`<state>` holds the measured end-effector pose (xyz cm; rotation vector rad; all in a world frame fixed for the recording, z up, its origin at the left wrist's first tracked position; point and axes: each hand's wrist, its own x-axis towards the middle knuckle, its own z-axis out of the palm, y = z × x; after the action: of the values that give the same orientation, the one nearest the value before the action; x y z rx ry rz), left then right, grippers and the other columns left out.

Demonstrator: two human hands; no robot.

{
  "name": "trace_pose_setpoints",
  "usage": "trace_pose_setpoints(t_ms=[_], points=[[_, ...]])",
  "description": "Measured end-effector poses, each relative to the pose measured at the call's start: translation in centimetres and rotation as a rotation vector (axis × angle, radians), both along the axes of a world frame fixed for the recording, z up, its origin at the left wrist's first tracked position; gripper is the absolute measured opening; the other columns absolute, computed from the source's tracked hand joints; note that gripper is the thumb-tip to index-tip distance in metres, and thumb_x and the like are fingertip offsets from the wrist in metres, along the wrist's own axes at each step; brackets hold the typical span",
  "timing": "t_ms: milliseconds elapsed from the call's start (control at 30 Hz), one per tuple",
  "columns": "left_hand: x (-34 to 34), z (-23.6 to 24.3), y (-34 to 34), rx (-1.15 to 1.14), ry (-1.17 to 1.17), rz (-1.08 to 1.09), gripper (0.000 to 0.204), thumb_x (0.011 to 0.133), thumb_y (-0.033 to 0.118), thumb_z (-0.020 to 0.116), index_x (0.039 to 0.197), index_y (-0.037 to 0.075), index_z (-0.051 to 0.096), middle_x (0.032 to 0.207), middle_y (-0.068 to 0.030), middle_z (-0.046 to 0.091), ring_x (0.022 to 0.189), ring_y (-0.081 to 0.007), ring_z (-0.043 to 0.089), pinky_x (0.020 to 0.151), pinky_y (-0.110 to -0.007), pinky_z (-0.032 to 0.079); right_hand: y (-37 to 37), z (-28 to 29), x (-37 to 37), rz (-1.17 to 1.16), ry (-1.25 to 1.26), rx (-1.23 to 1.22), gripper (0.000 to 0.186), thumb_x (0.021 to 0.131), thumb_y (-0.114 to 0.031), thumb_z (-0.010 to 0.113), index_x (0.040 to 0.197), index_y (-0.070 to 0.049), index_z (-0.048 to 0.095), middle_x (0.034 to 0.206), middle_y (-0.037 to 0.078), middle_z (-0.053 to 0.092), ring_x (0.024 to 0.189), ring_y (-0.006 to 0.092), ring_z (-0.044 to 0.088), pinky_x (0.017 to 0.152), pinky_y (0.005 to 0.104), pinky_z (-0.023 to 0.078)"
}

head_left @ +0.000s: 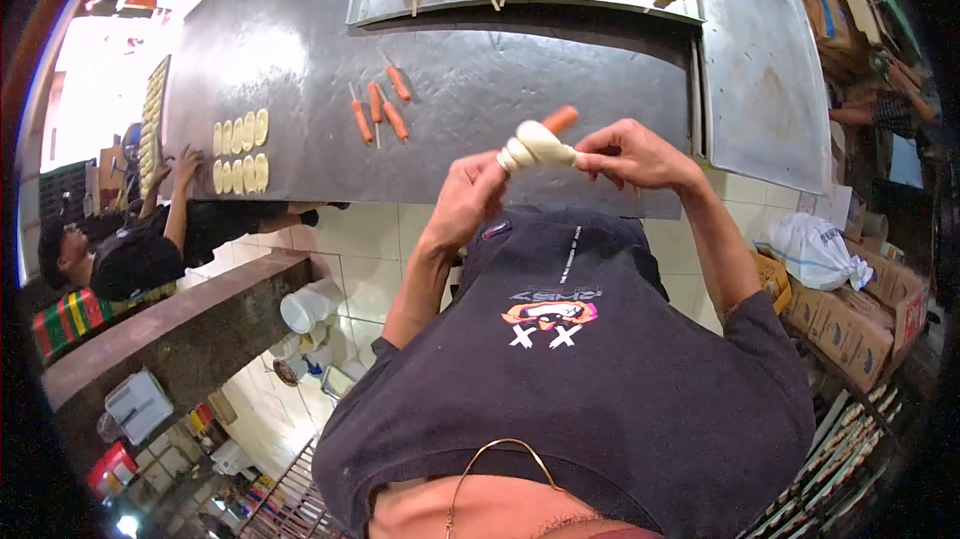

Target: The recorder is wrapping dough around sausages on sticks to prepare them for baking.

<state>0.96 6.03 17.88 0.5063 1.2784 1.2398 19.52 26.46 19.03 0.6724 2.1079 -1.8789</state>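
Over the front edge of the metal table I hold a sausage being wound with pale dough (538, 147). The orange end of the sausage (562, 120) sticks out at the top. My left hand (472, 189) is closed around its left end, where a stick, if there is one, is hidden by the fingers. At the right, my right hand (635, 155) pinches the tail of the dough between thumb and fingers. Several bare sausages on sticks (397, 121) lie on the table beyond my left hand.
A tray (450, 14) of dough-wrapped sticks stands at the back. Two rows of flat dough pieces (240, 175) lie on the metal table (300, 69) at left, where another person's hand (187, 165) rests. Cardboard boxes (840, 334) and a white sack (815, 251) are at right.
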Motion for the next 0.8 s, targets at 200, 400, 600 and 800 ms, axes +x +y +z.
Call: trace_pose_setpoints(t_ms=[200,400,600,800], points=[[2.9,-3.3,0.0,0.028,0.493,-0.259,0.028,0.098,0.016,0.053,0.075,0.001,0.051,0.062,0.0069,0.038,0.058,-0.004,0.034,0.05,-0.026,0.03,0.0,-0.4,-1.3,-0.003,0.326,0.531,0.02,0.075,-0.005,0.07,0.094,-0.003,0.073,0.073,0.01,0.066,0.062,0.0185,0.06,0.06,0.0337,0.049],[1.5,-3.3,0.7,0.027,0.516,0.23,0.03,0.1,0.017,0.052,0.074,0.003,0.052,0.062,0.007,0.037,0.058,-0.0023,0.033,0.049,-0.024,0.028,-2.7,1.5,-0.1,-0.132,0.436,0.434,0.033,0.087,-0.007,0.069,0.12,-0.004,0.067,0.078,0.005,0.063,0.069,0.0171,0.06,0.065,0.0308,0.05],[2.1,-1.1,0.7,0.261,0.124,-0.01,0.026,0.1,0.015,0.051,0.077,0.003,0.054,0.06,0.0063,0.041,0.049,-0.0043,0.032,0.044,-0.026,0.027,0.8,-0.6,0.8,-0.301,0.27,-0.225,0.021,0.083,-0.004,0.072,0.103,0.004,0.071,0.08,0.004,0.069,0.07,0.0092,0.062,0.064,0.0231,0.051],[1.5,-2.1,2.4,0.271,1.193,-0.153,0.018,0.092,0.009,0.058,0.078,0.002,0.05,0.054,-0.0107,0.034,0.049,-0.0075,0.04,0.045,-0.031,0.036,0.5,1.0,0.3,-0.223,0.415,0.498,0.019,0.08,-0.002,0.072,0.098,0.002,0.074,0.093,0.011,0.073,0.078,0.0119,0.068,0.07,0.0261,0.056]])
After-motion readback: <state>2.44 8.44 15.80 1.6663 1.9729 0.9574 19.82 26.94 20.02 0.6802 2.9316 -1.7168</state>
